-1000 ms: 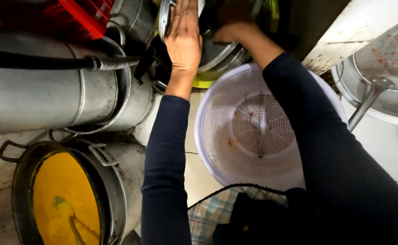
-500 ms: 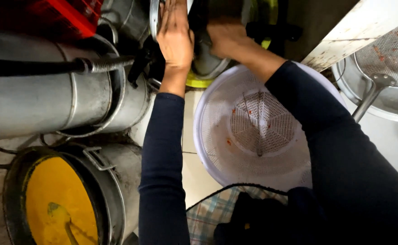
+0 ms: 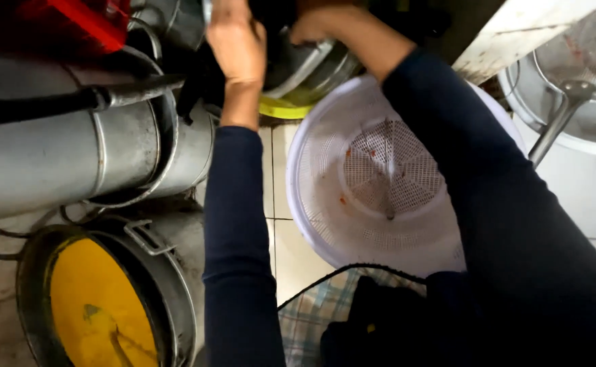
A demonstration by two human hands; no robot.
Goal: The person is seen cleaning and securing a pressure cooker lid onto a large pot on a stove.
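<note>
At the far left a large steel pot (image 3: 53,156) lies on its side, a dark hose with a metal nozzle (image 3: 128,92) across it, and below it a second pot (image 3: 108,299) holds a yellow liquid. The left hand (image 3: 237,44) lies flat, fingers together, against a round metal vessel (image 3: 305,64) at the top edge, above a yellow rim (image 3: 281,109). The right hand (image 3: 311,24) is closed on the same vessel's upper part, though what exactly it grips is cut off by the frame. Below the forearms a white plastic colander (image 3: 373,177) rests on the tiled floor (image 3: 298,245). Farthest right sits a metal strainer (image 3: 570,102) with a long handle.
</note>
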